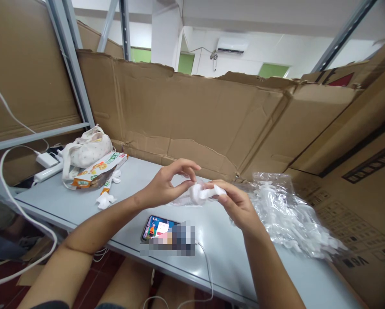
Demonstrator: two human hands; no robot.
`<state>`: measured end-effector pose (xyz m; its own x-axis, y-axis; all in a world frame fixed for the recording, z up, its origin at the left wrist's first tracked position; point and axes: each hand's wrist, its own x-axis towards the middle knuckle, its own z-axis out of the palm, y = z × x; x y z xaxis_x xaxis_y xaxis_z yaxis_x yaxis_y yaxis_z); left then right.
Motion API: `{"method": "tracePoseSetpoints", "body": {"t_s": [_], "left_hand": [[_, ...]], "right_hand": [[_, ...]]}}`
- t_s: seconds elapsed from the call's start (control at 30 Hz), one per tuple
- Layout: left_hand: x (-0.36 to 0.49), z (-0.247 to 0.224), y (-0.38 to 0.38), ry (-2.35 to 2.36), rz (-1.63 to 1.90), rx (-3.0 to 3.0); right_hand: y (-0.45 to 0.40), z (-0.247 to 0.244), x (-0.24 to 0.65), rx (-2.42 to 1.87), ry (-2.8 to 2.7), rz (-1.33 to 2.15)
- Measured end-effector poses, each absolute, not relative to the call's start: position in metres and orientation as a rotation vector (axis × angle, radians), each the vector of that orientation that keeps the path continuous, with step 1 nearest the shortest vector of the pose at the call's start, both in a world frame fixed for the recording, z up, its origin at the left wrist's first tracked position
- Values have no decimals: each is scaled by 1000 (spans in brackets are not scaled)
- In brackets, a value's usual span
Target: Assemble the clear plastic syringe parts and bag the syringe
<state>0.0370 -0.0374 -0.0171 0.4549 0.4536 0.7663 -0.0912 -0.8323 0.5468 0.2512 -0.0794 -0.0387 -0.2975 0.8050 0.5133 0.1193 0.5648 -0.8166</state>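
Pinching a small white plastic part (201,193) from both sides, the two hands meet above the middle of the pale grey counter (83,206). The left hand (166,184) curls its thumb and forefinger narrowly around the rounded end of the part, its other fingers (192,165) arched above. The right hand (237,206) grips the thinner, stem-like end between thumb and fingertips. A bit of clear film hangs under the part; whether it touches the counter cannot be told.

Just below the hands lies a smartphone with a lit, colourful screen (157,227), a white cable (208,274) running from it over the counter edge. To the right, near the right wrist, sits a crumpled clear plastic bag of similar white parts (285,214). At the far left of the counter rest a cream fabric pouch (86,150) on a printed snack packet (99,171), two loose white pieces (105,199) beside them, and a white charger block (46,160) behind. Brown cardboard sheets (195,116) wall the counter.
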Motion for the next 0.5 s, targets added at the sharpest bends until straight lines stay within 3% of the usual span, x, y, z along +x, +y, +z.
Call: {"method": "tracePoseSetpoints", "body": {"t_s": [0.33,0.5], "left_hand": [[35,6,-44,390,1557,2136],[34,14,-43,355,1641,2085]], "right_hand": [[-93,-9,246,-852,-2017,495],[-93,-11,248,-785,-1720,368]]}}
